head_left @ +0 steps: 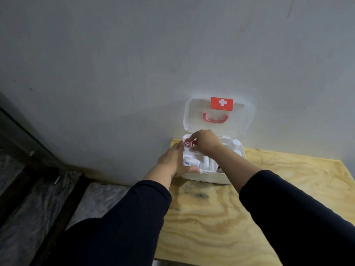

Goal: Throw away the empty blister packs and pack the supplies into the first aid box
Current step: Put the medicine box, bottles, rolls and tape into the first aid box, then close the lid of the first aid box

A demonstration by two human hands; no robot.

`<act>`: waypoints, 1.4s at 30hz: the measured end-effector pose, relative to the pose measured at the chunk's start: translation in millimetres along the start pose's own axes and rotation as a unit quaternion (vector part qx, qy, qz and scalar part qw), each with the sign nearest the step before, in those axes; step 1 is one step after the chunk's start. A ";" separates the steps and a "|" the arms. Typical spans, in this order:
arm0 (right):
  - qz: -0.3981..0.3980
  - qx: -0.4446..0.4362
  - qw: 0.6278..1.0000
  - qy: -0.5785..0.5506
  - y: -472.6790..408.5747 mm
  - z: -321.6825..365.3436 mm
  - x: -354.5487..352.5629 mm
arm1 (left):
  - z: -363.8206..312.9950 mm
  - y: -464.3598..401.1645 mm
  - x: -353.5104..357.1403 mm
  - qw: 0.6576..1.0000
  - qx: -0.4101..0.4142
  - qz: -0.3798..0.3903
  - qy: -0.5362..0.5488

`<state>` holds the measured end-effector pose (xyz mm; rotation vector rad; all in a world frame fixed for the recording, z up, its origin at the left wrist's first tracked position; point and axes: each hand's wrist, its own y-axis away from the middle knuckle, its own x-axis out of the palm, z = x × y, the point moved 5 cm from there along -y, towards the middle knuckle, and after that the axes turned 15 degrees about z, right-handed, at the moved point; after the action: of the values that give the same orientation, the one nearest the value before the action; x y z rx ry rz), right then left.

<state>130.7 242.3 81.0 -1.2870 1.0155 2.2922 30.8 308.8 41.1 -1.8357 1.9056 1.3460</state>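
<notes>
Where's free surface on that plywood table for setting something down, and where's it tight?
Free: the bare plywood table in front of the white first aid box, between the two dark sleeves, and the strip right of the box toward the table's right edge. Crowded: inside the box, where the left hand grips its left wall and the right hand works among red-capped items.

Person at work, seen from above | both arms in long dark navy sleeves, plain and unmarked, ending short of the wrists | left hand (172, 160) and right hand (206, 144) bare, no gloves
</notes>
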 end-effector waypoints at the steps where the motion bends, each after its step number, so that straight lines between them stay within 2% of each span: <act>1: 0.005 0.000 1.000 0.013 0.7 1.5 1.2 | 0.7 -0.4 -0.1 1.000 0.000 0.000 0.003; 5: -0.017 0.030 0.999 0.030 -1.2 1.9 2.9 | 2.6 -0.1 3.4 1.000 -0.004 0.007 0.004; 11: -0.037 0.050 0.998 -0.002 -4.3 -6.8 -2.8 | 0.0 -1.5 1.6 1.000 0.010 0.004 0.010; 17: -0.005 0.068 0.998 0.012 -6.9 -4.0 6.8 | 0.1 -2.7 2.0 1.000 0.020 -0.002 0.012; 22: -0.040 0.086 0.995 -0.012 -8.5 -4.1 11.0 | 0.2 -6.0 0.0 1.000 0.020 0.000 0.003; 29: -0.040 0.053 0.996 -0.065 -4.8 -12.9 10.4 | 0.2 -4.2 0.1 1.000 0.013 0.000 -0.010; 32: -0.082 0.030 0.990 -0.114 6.9 -20.0 3.7 | 0.0 -4.4 -0.2 1.000 0.012 0.001 -0.020; 36: -0.193 0.060 0.963 -0.177 32.1 -44.4 -17.2 | -0.7 -3.1 -5.0 1.000 -0.015 -0.008 -0.021; 38: -0.241 0.092 0.950 -0.173 46.1 -58.5 -28.9 | -3.9 -2.7 -18.4 0.998 -0.042 -0.053 0.002; 42: -0.319 0.171 0.917 -0.167 66.4 -80.5 -55.2 | -28.0 -3.6 -60.7 0.986 -0.020 -0.162 0.009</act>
<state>171.2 141.9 128.0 -0.8689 0.6960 1.6625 60.0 333.3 96.0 -2.0728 1.5097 1.2677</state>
